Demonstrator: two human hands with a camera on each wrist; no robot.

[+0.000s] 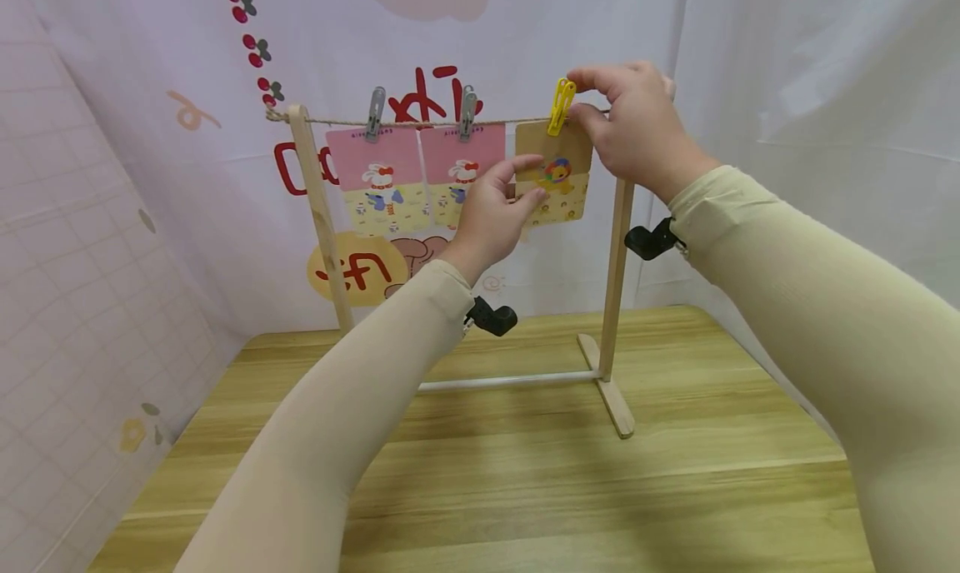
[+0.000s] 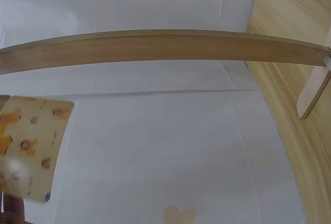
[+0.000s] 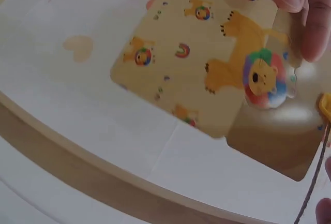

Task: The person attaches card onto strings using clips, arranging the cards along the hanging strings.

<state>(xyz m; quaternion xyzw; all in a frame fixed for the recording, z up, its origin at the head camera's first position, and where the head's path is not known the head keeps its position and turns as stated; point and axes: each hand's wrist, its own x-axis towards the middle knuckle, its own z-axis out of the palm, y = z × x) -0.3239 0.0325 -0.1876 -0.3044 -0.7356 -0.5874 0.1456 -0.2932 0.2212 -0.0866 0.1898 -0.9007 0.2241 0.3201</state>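
Observation:
A beige and brown lion card hangs from a string by a yellow clothespin. My left hand grips the card at its left edge. In the right wrist view, fingers lie over the lion card; in the left wrist view, part of a finger shows behind the card. My right hand is at the yellow clothespin, index fingertip by its top and thumb lower on its right side, a gap between them. The clothespin's handles stand apart.
Two pink and yellow rabbit cards hang further left under grey clothespins. The string runs between wooden posts joined low by a white bar. The stand rests on a wooden table before a printed white cloth.

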